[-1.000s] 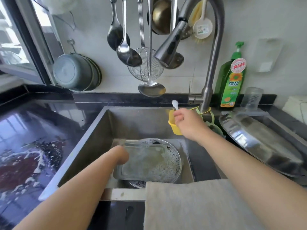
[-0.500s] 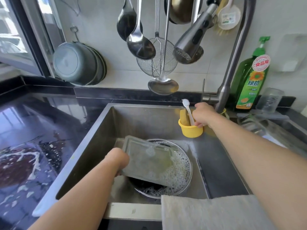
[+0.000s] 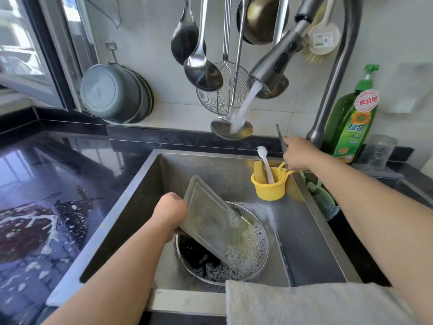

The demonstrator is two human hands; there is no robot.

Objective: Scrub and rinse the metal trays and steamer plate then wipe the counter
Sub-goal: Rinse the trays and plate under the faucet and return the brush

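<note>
My left hand grips the left edge of a rectangular metal tray, tilted steeply with its low corner in a round steamer plate full of suds at the bottom of the sink. At the back right, my right hand holds the thin tap lever by the base of the tap. Water streams from the spray head toward the sink.
A yellow cup with a white brush hangs on the sink's back wall. Ladles and a wire skimmer hang above. Green dish soap stands at right. A cloth drapes the front edge. The dark counter at left is wet and foamy.
My left hand has tipped the tray from flat to steeply tilted. My right hand moved from the yellow cup to the tap lever, and water now runs.
</note>
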